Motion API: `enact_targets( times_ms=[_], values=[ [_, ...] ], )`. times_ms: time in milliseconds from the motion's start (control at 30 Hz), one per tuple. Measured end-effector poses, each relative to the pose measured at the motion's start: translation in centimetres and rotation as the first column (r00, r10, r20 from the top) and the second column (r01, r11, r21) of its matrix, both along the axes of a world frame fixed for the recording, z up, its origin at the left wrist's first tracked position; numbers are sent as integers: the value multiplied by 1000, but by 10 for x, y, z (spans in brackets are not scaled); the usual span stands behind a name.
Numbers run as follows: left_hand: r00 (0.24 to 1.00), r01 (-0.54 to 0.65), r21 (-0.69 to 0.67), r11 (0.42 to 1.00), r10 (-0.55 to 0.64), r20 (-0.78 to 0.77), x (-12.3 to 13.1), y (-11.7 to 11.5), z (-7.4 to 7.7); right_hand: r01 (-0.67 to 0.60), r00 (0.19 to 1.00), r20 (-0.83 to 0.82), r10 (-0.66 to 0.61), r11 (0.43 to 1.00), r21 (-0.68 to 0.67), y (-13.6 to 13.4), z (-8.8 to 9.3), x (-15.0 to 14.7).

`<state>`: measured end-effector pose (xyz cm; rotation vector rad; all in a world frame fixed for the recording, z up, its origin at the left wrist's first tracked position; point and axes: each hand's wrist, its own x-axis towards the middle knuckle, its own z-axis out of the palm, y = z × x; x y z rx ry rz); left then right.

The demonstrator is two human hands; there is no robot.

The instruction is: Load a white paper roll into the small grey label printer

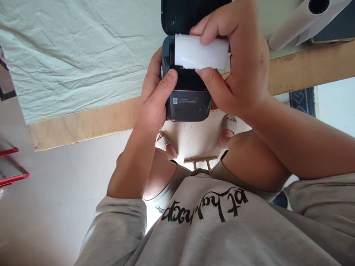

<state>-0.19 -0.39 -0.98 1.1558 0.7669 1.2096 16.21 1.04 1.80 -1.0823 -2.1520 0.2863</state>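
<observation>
My left hand (155, 99) grips the side of a small dark label printer (188, 105), thumb lying across its front. The printer's lid (180, 14) stands flipped up, exposing the paper bay. My right hand (238, 66) pinches a short white paper roll (201, 53) between thumb and fingers, holding it right over the bay. Both hands hover just above the edge of a wooden table (83, 123), over my knees.
A pale green cloth (77, 51) covers most of the table. A larger white paper roll (299, 22) lies at the upper right beside a dark object (335, 29). Below are my feet in sandals (229, 123), a tiled floor and a red frame (11, 177) at left.
</observation>
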Motion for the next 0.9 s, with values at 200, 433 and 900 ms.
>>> enact_targets(
  times_ms=[200, 433, 900],
  values=[
    [1000, 27, -22, 999, -27, -4, -3, 0, -4, -32, 999, -17, 30, 996, -84, 4, 0, -5],
    [998, 41, -12, 999, -41, 38, -2, -2, 0, -29, 1000, -3, 29, 1000, 4, 4, -2, -3],
    [974, 226, 154, 962, -229, 0, -18, 19, -30, -183, 977, -103, 186, 982, 37, -9, 6, 6]
  ],
)
